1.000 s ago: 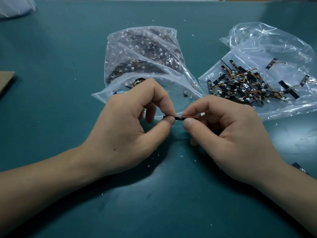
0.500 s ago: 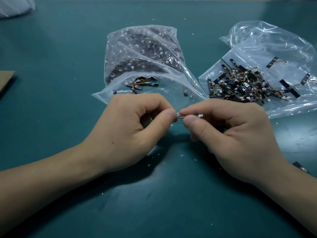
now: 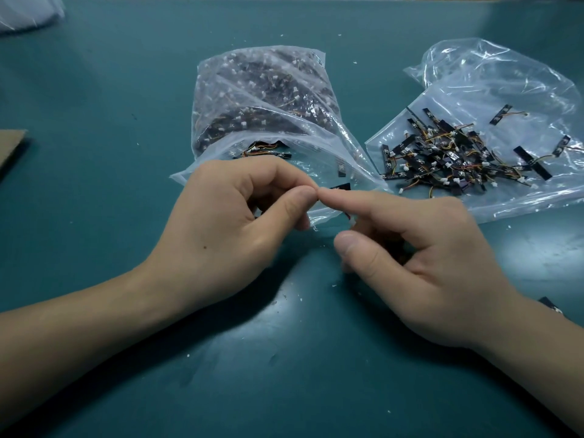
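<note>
**Item:** wired strip [image 3: 341, 186]. A narrow black circuit strip with a thin red lead and a small white plug [image 3: 351, 220].

**Location:** held just above the tabletop [image 3: 94, 90], between the two hands and in front of the mouth of the centre bag [image 3: 262, 99].

**Visibility:** poor. Only one black end shows, above the right forefinger. The rest lies behind fingertips. The lead appears as a short red stub by the plug, under that finger.

**Left hand** [image 3: 227, 222]: thumb and forefinger are pressed tip to tip, pinching the strip. The pinched end itself is hidden. The other fingers are curled under.

**Right hand** [image 3: 426, 263]: the forefinger is stretched out, its tip touching the left pinch. The thumb is held apart below it. Whether the curled fingers hold the lead cannot be told.

**Markings:** print on the strips is too small to read.

**Also present:**
- The centre bag is clear plastic, packed with like strips that are blurred by the film.
- An open bag [image 3: 505, 74] lies to the right with a loose heap of strips [image 3: 442, 159] on it.
- One stray strip [image 3: 548, 303] is half hidden by the right wrist.
- A piece of cardboard [image 3: 9, 147] is cut off at the left edge.
- Pale plastic [image 3: 25, 11] is cut off at the top left corner.
- White crumbs are scattered over the tabletop.
</note>
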